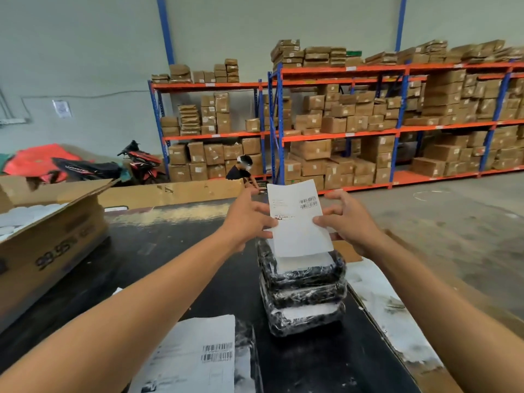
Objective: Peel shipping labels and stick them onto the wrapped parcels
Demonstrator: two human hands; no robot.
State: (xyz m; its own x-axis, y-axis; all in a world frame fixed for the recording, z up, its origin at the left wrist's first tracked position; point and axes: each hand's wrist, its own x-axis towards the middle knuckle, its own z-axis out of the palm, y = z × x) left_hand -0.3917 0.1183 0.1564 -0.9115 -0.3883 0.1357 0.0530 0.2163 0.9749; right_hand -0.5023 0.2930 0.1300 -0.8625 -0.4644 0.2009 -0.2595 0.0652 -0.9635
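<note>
Head view: both hands, left [249,219] and right [351,222], pinch the label [297,219], long axis 12-to-6. Parcels [303,282] lie directly at 6.

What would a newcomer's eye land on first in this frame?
The white shipping label held up at centre, pinched between the left hand and right hand. Directly below it sits a stack of black wrapped parcels on the dark table. Behind, orange-and-blue shelving packed with cardboard boxes fills the far wall.
</note>
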